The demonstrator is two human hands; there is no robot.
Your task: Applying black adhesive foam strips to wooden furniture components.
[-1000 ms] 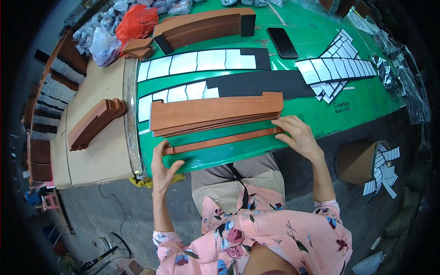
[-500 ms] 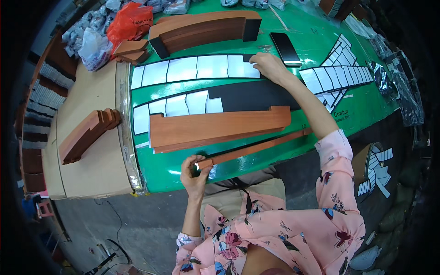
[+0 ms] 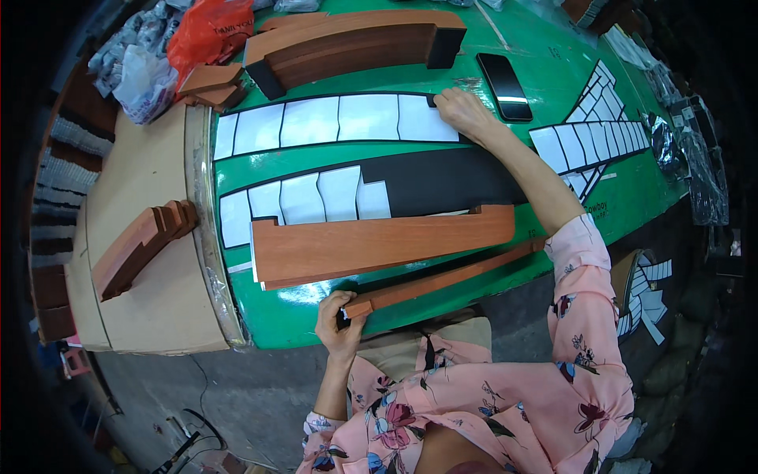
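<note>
My left hand is closed around the left end of a long, narrow brown wood-look piece, standing on edge along the table's near side. My right hand reaches to the right end of a black strip covered with white panels. Its fingers are pinched at the last panel's upper corner, and what lies between them is hidden. Between my hands lies a second black strip, with white panels on its left part only. A wide brown wood-look board overlaps that strip's near edge.
A curved brown piece with black ends stands at the back, and a phone lies right of it. Crossed white-panelled strips are at the right. Stacked brown pieces rest on cardboard at left, below plastic bags.
The view has shifted a little, so the table's things appear larger and slightly displaced. Both hands keep nearly the same places, the right still at the panelled strip's end.
</note>
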